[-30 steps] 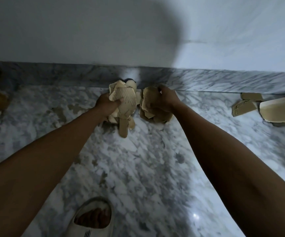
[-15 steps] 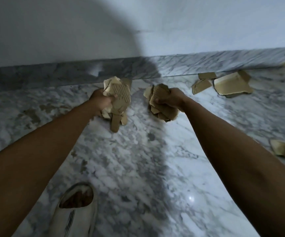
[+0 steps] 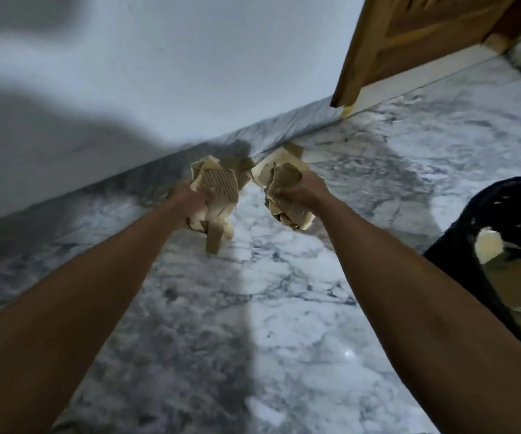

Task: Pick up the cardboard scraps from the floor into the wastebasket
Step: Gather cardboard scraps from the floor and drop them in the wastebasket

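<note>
Two bundles of cardboard scraps are held up above the marble floor point(image 3: 284, 308), one in each hand. The left bundle point(image 3: 215, 189) is a crumpled wad with its corrugated ribs facing the camera and a narrow strip hanging from its underside; the left hand point(image 3: 187, 198) grips it from the left side, fingers curled round the wad. The right bundle point(image 3: 287, 198) is a tighter clump of folded pieces, and the right hand point(image 3: 307, 191) clasps it from the right with fingers wrapped over its top. The two bundles sit near each other with a gap of floor showing between them. Both forearms reach forward from the lower corners, nearly straight, converging toward the middle. Just behind the right bundle, a flat loose scrap point(image 3: 279, 159) lies on the floor against the marble skirting point(image 3: 299, 123) at the foot of the white wall point(image 3: 190, 73). To the right of the right arm, the black wastebasket point(image 3: 478, 220) stands on the floor, partly cut by the frame edge, with pale scraps visible inside it. A wooden door point(image 3: 425, 36) stands at the upper right, where the skirting ends. The floor between the arms and ahead toward the door lies open.
</note>
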